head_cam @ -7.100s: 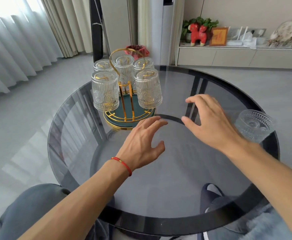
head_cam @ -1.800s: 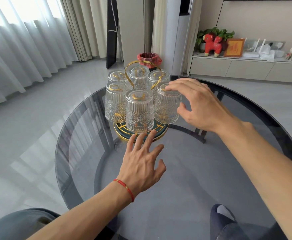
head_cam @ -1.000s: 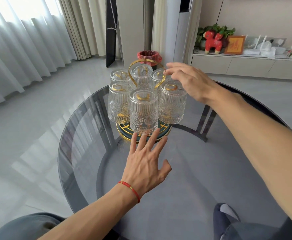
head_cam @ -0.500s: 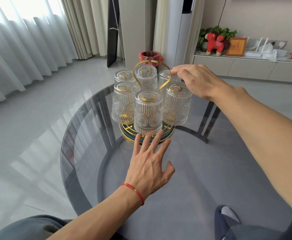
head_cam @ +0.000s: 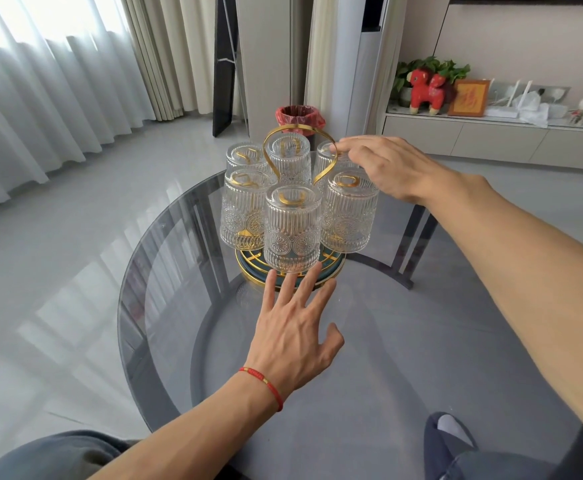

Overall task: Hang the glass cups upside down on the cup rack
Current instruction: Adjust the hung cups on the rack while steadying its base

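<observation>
Several ribbed glass cups hang upside down on a gold cup rack; the nearest one (head_cam: 292, 230) faces me. The rack's round green and gold base (head_cam: 331, 271) stands at the far middle of a round smoked-glass table (head_cam: 421, 341). My left hand (head_cam: 293, 334) lies flat with straight, spread fingers, its fingertips at the base's front edge under the nearest cup. My right hand (head_cam: 394, 168) reaches in over the back right cup (head_cam: 324, 157), and its fingertips pinch the right side of the gold loop handle (head_cam: 272, 140).
On the floor behind the table stands a red-lined bin (head_cam: 300, 117). A low cabinet at the back right carries a red toy animal (head_cam: 425, 90) and a framed picture. Curtains fill the left. A slippered foot (head_cam: 452, 434) shows through the glass.
The last cup went from the table's right edge onto the rack. My right hand then rose from the front right cup to the handle. My left hand slid forward to the base.
</observation>
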The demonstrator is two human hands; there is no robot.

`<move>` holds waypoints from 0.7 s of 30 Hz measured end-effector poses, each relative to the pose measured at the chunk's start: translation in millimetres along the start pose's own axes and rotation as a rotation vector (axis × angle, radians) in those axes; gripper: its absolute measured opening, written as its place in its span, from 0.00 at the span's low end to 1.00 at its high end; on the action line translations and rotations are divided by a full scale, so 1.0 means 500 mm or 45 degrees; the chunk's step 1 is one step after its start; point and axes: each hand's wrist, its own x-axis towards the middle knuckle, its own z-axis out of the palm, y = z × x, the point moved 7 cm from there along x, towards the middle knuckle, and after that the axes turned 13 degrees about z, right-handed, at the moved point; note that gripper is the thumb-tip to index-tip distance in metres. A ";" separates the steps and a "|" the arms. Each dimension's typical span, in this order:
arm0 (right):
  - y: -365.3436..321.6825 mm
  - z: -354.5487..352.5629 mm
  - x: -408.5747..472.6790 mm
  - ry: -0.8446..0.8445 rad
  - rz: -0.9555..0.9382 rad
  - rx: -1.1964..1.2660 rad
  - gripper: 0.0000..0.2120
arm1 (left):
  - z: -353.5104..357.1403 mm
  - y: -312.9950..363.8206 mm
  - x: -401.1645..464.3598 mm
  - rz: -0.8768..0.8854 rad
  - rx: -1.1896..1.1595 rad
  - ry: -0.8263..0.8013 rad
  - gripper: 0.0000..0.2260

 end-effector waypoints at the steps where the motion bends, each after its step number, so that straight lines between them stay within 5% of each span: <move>1: 0.000 -0.002 0.000 0.007 0.002 -0.008 0.24 | 0.000 0.000 0.000 0.000 0.000 0.000 0.30; 13: -0.012 -0.012 0.004 0.047 -0.037 -0.175 0.23 | 0.005 -0.004 0.000 0.005 -0.002 -0.014 0.31; 21: -0.085 -0.046 0.032 0.079 -0.044 0.345 0.23 | 0.006 -0.003 0.002 0.000 -0.007 -0.028 0.31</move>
